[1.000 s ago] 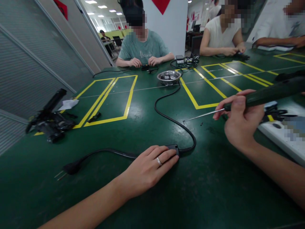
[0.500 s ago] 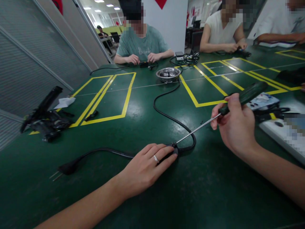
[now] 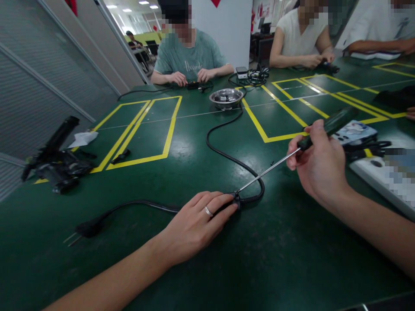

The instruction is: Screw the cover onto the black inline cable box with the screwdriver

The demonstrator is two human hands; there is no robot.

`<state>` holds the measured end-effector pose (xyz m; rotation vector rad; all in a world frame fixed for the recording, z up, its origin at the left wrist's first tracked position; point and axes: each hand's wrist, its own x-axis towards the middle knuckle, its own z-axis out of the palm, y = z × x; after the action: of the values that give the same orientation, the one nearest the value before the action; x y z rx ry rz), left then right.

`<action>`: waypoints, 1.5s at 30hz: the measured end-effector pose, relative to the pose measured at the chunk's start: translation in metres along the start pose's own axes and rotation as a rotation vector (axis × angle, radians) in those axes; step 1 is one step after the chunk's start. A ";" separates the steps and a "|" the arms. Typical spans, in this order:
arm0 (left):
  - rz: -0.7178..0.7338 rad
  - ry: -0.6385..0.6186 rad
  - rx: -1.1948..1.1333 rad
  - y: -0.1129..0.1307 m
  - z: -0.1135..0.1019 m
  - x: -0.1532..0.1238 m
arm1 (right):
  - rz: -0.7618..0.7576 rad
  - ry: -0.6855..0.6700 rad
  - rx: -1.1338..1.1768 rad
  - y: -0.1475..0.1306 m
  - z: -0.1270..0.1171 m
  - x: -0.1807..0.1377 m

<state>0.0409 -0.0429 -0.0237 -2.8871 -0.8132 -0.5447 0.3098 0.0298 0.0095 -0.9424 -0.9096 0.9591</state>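
Note:
My left hand (image 3: 199,222), with a ring on one finger, is closed over a small black cord part (image 3: 237,201) and presses it on the green table (image 3: 275,259). Most of that part is hidden under my fingers. A black power cord (image 3: 223,150) runs out of it on both sides, ending at the left in a two-pin plug (image 3: 87,228). My right hand (image 3: 322,168) is wrapped round the dark green handle of a screwdriver (image 3: 275,166). Its long metal shaft slants down to the left, and the tip touches the end of the black part beside my left fingertips.
A steel bowl (image 3: 226,99) with small items stands farther back. Black parts and plastic bags (image 3: 58,168) lie at the left. On the right are a box (image 3: 355,131) and a white device (image 3: 385,177). Several people sit across the table, a co-worker's hands (image 3: 191,77) on a black piece.
The whole view has shifted slightly. My left hand still presses the black part, and the screwdriver tip stays at its end in my right hand.

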 end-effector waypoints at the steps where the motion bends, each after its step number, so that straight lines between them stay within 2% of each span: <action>1: 0.000 0.000 -0.005 0.000 0.000 0.000 | -0.001 -0.001 -0.001 0.000 0.000 0.000; 13: 0.007 0.016 -0.039 -0.002 0.002 -0.001 | -0.007 -0.015 -0.015 0.003 -0.003 0.003; 20: 0.014 -0.072 -0.046 -0.003 0.002 -0.002 | 0.000 -0.037 -0.028 0.005 -0.004 0.004; 34: 0.033 -0.130 -0.037 -0.004 0.003 -0.005 | -0.027 -0.009 -0.001 0.002 -0.005 0.007; 42: 0.003 -0.036 -0.059 -0.003 0.003 0.000 | -0.003 0.000 0.041 -0.002 -0.002 0.005; 45: -0.023 -0.052 -0.070 -0.003 0.003 0.000 | -0.007 -0.021 0.046 0.000 0.000 0.002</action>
<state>0.0402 -0.0396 -0.0264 -2.9705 -0.8522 -0.5125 0.3108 0.0311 0.0099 -0.8916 -0.9043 0.9820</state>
